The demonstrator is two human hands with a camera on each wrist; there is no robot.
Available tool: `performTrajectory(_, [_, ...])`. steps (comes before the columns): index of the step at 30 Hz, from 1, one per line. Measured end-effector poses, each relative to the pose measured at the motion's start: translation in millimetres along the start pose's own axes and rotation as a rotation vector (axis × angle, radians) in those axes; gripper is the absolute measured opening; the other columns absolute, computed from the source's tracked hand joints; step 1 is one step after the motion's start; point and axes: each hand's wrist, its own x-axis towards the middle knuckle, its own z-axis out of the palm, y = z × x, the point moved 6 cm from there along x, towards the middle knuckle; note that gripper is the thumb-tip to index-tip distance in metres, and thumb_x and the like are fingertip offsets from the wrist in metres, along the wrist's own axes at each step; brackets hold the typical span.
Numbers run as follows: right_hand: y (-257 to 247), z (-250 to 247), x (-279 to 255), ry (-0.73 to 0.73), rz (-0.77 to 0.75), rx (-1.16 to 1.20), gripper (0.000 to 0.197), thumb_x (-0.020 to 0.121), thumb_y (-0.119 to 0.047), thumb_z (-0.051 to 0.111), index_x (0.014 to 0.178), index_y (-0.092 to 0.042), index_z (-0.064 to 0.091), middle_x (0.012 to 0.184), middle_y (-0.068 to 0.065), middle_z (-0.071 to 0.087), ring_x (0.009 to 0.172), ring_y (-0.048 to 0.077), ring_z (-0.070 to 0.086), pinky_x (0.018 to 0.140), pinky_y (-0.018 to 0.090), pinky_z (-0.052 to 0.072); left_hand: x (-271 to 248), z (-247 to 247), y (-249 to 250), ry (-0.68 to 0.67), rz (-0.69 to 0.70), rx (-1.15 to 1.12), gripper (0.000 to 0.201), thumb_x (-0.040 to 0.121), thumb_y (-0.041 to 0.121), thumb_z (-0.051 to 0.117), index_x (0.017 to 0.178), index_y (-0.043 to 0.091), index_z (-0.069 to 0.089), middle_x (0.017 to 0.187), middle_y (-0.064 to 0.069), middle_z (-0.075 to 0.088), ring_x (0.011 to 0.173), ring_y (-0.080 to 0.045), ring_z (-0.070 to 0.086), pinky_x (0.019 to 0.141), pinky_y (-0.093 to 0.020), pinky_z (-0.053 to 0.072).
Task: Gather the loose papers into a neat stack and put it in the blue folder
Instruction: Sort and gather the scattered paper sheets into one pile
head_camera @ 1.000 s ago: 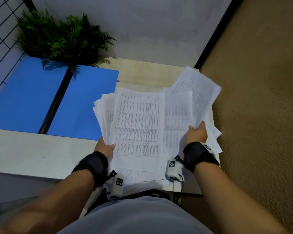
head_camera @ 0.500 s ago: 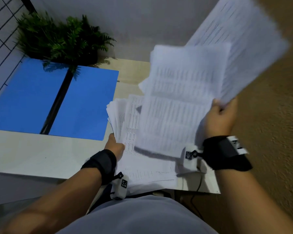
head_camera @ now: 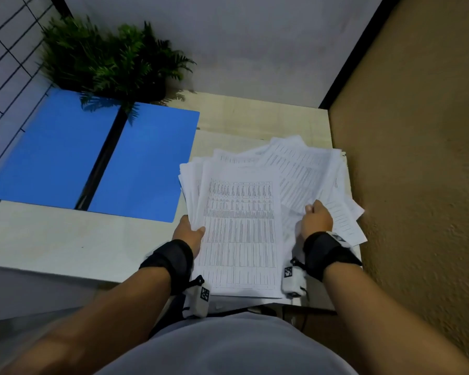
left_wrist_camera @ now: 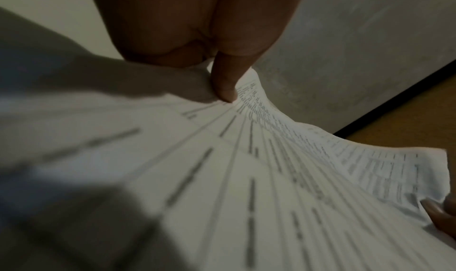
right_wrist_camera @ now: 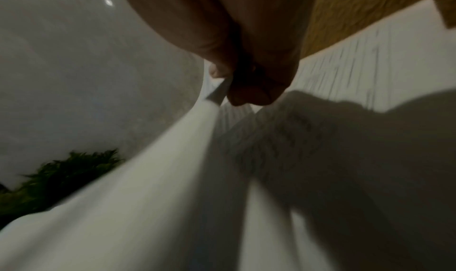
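Both forearms reach forward from the torso, bare, each with a black wrist strap point(head_camera: 171, 259) and a small white camera block slung under the wrist. The left hand point(head_camera: 189, 234) grips the papers point(head_camera: 238, 226) at their left edge, thumb on top. The right hand point(head_camera: 316, 219) is knuckles-up with fingers curled, pinching a sheet edge between thumb and fingertips point(right_wrist_camera: 249, 92).

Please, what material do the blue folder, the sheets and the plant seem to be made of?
Folder: probably plastic, smooth and slightly glossy; it lies flat with a rounded corner and an even blue colour.
Sheets: thin white office paper, matt, printed with tables; they bend and fan in the left hand.
Plant: fern-like green fronds; real or artificial cannot be told.
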Motion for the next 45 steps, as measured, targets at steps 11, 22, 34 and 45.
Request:
performTrajectory(11, [16.4, -18.5, 14.7, -0.371, -0.051, -0.247, 0.016, 0.098, -0.009, 0.046, 0.086, -0.007, 0.056, 0.077, 0.009, 0.052, 0.083, 0.021, 0.048, 0.074, 0.030, 0.038, -0.2, 3.4, 2.1, -0.039, 0.016, -0.083, 0.034, 0.097, 0.026, 0.050, 0.126, 0.011, 0.041, 0.121, -0.011, 0.060, 0.110, -0.032, 0.059, 0.099, -0.046, 0.047])
performTrajectory(22, [8.9, -23.6, 7.4, 0.183, 0.014, -0.335, 0.047, 0.086, -0.028, 0.066, 0.126, -0.010, 0.048, 0.128, 0.015, 0.050, 0.118, 0.034, 0.049, 0.096, 0.044, 0.043, 3.2, 1.4, 1.2, -0.005, 0.002, -0.094, 0.041, 0.090, 0.004, 0.055, 0.129, 0.017, 0.046, 0.123, -0.007, 0.058, 0.114, -0.031, 0.056, 0.102, -0.045, 0.045])
performTrajectory(34, [24.0, -55.4, 38.8, 0.121, 0.142, -0.529, 0.034, 0.097, -0.020, 0.047, 0.124, -0.002, 0.057, 0.133, 0.021, 0.049, 0.120, 0.039, 0.048, 0.102, 0.043, 0.042, 19.5, -1.8, -13.7, -0.022, -0.040, -0.068, 0.049, 0.091, -0.001, 0.053, 0.137, 0.012, 0.042, 0.132, -0.014, 0.056, 0.124, -0.037, 0.052, 0.109, -0.051, 0.039])
performTrajectory(45, [12.1, -76.8, 46.8, -0.022, -0.148, -0.504, 0.022, 0.081, -0.024, 0.070, 0.083, -0.002, 0.064, 0.084, 0.014, 0.064, 0.076, 0.031, 0.062, 0.070, 0.038, 0.055, 29.5, -0.1, -22.6, -0.011, -0.087, 0.075, 0.063, 0.091, 0.009, 0.056, 0.147, 0.012, 0.028, 0.144, -0.019, 0.046, 0.132, -0.039, 0.045, 0.111, -0.051, 0.037])
